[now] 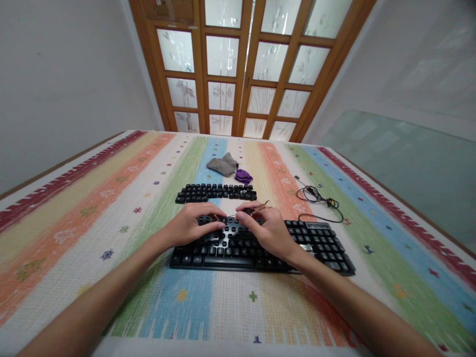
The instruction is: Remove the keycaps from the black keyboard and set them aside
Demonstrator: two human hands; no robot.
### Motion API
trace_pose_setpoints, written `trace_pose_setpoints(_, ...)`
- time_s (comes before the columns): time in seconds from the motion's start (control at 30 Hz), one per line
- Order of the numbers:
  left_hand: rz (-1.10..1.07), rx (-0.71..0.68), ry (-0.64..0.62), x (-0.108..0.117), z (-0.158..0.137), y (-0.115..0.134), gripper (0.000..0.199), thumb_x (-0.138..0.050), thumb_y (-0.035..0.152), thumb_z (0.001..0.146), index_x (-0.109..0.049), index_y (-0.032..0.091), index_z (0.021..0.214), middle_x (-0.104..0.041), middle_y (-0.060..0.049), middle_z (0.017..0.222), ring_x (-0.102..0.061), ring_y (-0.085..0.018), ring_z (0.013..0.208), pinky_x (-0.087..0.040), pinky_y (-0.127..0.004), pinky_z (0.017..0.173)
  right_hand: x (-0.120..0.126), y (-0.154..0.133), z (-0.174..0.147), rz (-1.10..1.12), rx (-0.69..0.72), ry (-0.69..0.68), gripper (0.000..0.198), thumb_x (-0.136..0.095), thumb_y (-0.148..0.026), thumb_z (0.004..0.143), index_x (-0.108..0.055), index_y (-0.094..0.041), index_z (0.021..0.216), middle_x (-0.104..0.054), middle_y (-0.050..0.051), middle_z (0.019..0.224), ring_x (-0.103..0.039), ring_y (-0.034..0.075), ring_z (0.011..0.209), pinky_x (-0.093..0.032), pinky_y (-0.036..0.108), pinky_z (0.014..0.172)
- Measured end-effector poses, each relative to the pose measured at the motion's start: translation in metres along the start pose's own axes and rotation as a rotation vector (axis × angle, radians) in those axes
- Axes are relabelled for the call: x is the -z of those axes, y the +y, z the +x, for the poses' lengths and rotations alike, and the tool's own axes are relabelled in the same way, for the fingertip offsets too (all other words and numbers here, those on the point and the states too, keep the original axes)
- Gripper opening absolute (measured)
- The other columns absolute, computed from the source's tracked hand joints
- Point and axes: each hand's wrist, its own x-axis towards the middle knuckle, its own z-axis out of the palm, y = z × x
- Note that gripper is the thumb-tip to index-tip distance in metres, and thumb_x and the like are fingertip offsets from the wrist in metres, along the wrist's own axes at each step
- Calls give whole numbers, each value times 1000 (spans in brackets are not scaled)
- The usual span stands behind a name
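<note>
A black keyboard (230,251) lies before me, with its upper left keys stripped down to bare stems. My left hand (199,224) rests on that bare part, its thumb and forefinger stretched out with a gap between them. Over the keyboard's top edge, my right hand (266,228) is closed around a thin metal tool (261,207) whose bent tip sticks out past the fingers. A small dark piece shows by these fingers; its kind is unclear. Behind the hands, loose black keycaps (213,191) stand in rows.
A grey cloth (223,164) and a purple cloth (244,176) lie beyond the keycaps. To the right, the keyboard's black cable (316,196) is coiled on the striped tablecloth (230,307). Wooden glass-paned doors (243,106) stand behind the table.
</note>
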Motion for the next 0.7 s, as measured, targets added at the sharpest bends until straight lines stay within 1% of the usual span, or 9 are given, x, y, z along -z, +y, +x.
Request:
trace_pose_setpoints(0.13,67,-98,-17,4,0,1,16,-70,26,87,-74,17,100,-73,-6,93,-68,-16,83,-54,-27,76,0,-3,-2,-44,50,-10,17,-62,-29,92,-70,-16,84,-75,6,89,-67,15,71,-51,28,63)
trace_pose_setpoints(0.27,72,-109,-66,8,-1,2,18,-71,28,86,-75,17,100,-73,-6,88,-68,-15,78,-54,-26,72,1,-7,-5,-64,75,-41,19,-61,-28,92,-69,-16,81,-75,6,87,-64,13,65,-49,27,60)
trace_pose_setpoints(0.33,63,-99,-82,9,-1,3,17,-72,28,86,-76,17,98,-72,-6,86,-67,-14,76,-53,-25,70,2,-8,-6,-49,47,-49,19,-61,-30,92,-69,-16,82,-74,6,86,-64,14,66,-49,27,61)
trace_pose_setpoints(0.4,37,-93,-85,11,-1,4,15,-72,27,85,-76,18,97,-72,-5,85,-67,-14,75,-53,-24,70,2,-7,-7,15,-24,-46,21,-61,-34,92,-69,-17,82,-73,5,84,-65,14,68,-49,27,61)
trace_pose_setpoints(0.47,-4,-84,-68,13,-1,5,15,-73,26,85,-76,18,96,-72,-5,85,-67,-14,75,-53,-24,68,2,-4,-7,109,-106,-30,24,-61,-37,92,-68,-17,81,-71,4,80,-65,14,67,-49,26,60)
trace_pose_setpoints(0.53,-38,-62,-39,14,0,6,14,-73,26,85,-76,18,95,-72,-4,84,-67,-14,74,-53,-24,67,3,-1,-7,175,-156,-26,25,-61,-39,92,-67,-17,81,-69,3,75,-64,13,64,-48,25,57)
trace_pose_setpoints(0.6,-30,-34,-11,14,0,4,13,-72,26,86,-75,17,95,-72,-4,84,-66,-13,73,-52,-24,67,6,1,-7,163,-153,-54,25,-61,-39,92,-67,-17,81,-68,2,74,-63,13,63,-48,25,57)
trace_pose_setpoints(0.7,88,-20,17,12,-1,-4,15,-68,27,89,-74,17,98,-70,-4,85,-64,-13,73,-51,-25,69,11,1,-8,25,-88,-159,25,-61,-37,92,-69,-16,81,-70,3,77,-62,13,65,-47,25,60)
